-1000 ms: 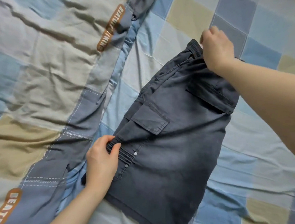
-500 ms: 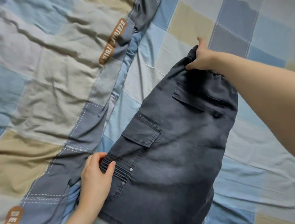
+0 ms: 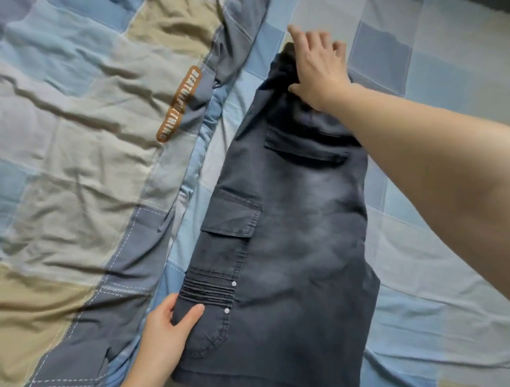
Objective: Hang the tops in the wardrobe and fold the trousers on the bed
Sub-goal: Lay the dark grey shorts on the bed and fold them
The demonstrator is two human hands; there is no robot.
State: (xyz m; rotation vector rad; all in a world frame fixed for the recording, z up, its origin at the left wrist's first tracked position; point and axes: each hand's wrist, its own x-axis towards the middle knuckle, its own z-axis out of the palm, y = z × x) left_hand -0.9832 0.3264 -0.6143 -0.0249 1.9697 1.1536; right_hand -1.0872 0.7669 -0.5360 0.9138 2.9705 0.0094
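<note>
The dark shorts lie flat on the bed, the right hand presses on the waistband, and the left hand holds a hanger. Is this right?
Not quite. In the head view the left hand holds no hanger; it pinches the side edge of the dark shorts. The rest stands: the shorts lie flat on the bed, and the right hand presses on the waistband.

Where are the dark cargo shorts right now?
In the head view the dark cargo shorts lie flat on the checked bedsheet, right of the quilt; the left hand pinches the leg edge, the right hand presses the waistband.
</note>
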